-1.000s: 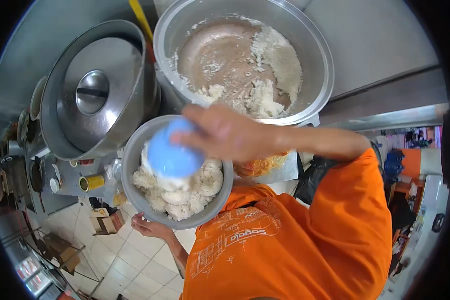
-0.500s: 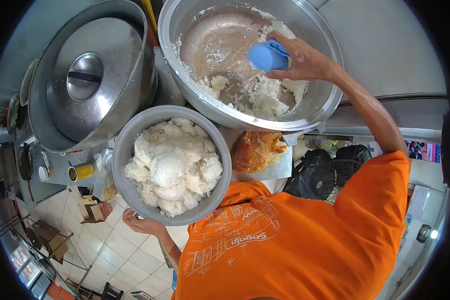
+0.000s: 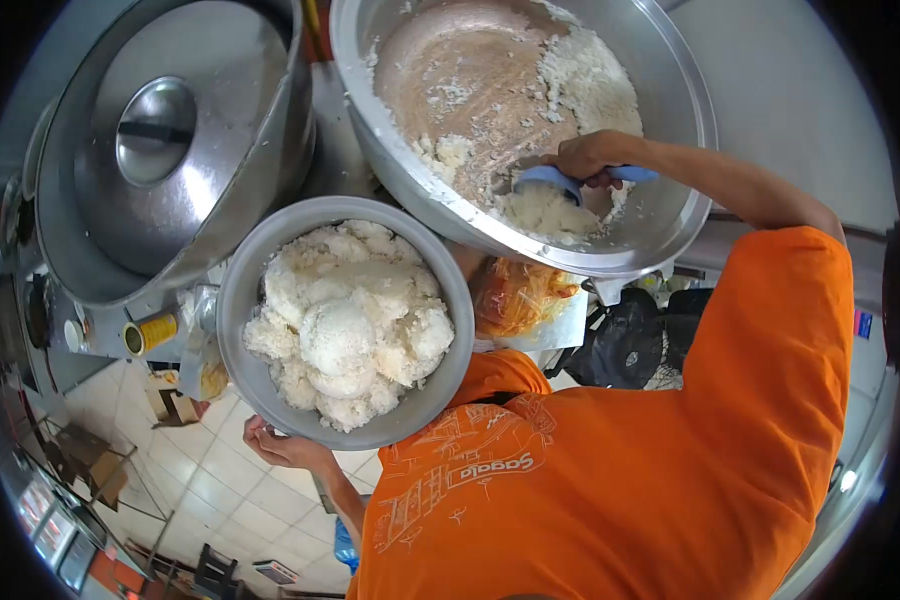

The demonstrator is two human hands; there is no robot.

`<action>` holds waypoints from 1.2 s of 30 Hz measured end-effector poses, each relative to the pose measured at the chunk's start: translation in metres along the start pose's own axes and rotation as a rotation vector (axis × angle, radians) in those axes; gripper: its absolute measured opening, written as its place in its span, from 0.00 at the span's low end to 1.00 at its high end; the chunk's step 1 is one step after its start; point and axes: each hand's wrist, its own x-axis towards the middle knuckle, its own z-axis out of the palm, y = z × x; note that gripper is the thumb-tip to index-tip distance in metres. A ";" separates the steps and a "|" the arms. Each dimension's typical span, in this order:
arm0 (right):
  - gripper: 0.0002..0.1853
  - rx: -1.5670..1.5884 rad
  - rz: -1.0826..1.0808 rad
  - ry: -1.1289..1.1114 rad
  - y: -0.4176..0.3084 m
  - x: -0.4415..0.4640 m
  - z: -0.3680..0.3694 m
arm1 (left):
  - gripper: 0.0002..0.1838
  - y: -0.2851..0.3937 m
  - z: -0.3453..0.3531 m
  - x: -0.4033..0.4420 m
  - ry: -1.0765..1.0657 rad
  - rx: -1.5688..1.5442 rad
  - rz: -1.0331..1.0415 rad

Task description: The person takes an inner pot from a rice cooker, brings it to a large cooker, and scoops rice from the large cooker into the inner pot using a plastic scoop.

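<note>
My right hand (image 3: 596, 157) is closed round the handle of a blue plastic scoop (image 3: 560, 180), low inside a wide metal pot (image 3: 698, 130). The scoop's mouth meets white cooked rice (image 3: 542, 212) by the pot's near wall. More rice (image 3: 592, 85) clings to the far right side, and thin scraps lie on the pot's bottom. Below and left, a grey basin (image 3: 232, 330) holds a heap of white rice (image 3: 345, 325). My left hand (image 3: 288, 447) grips this basin at its lower edge, with some fingers hidden beneath it.
A large metal pot with a lid (image 3: 210, 100) stands at the upper left. A bag of orange-coloured food (image 3: 520, 297) sits between basin and pot. A yellow can (image 3: 150, 334) is on the left counter. Black bags (image 3: 625, 340) lie at right, cardboard boxes (image 3: 90, 462) at lower left.
My right hand has lowered the scoop toward the pot's near wall and turned its mouth into the rice. The left hand stays on the basin. The view has shifted slightly.
</note>
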 end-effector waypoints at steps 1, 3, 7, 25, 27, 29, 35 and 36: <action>0.28 -0.054 0.020 -0.013 -0.008 0.000 -0.002 | 0.13 0.000 0.001 0.000 0.003 -0.014 0.006; 0.25 -0.009 0.032 -0.057 -0.008 0.013 -0.006 | 0.12 -0.002 0.002 0.002 0.001 -0.028 0.015; 0.27 0.125 0.053 -0.611 0.004 0.039 -0.019 | 0.12 -0.006 0.000 0.005 0.011 -0.071 0.020; 0.16 0.523 -0.843 1.197 -0.106 -0.117 0.152 | 0.11 -0.020 -0.008 0.012 -0.039 -0.149 0.170; 0.15 0.662 -0.922 0.816 -0.156 -0.108 0.187 | 0.11 -0.020 -0.008 0.012 -0.048 -0.174 0.147; 0.15 0.662 -0.899 0.883 -0.170 -0.082 0.220 | 0.12 -0.020 -0.008 0.012 -0.025 -0.185 0.159; 0.13 0.986 -0.846 0.886 -0.145 -0.092 0.253 | 0.13 -0.007 -0.016 0.009 -0.077 -0.210 0.320; 0.13 1.074 -0.810 0.872 -0.139 -0.095 0.261 | 0.13 -0.001 -0.016 0.009 -0.058 -0.216 0.326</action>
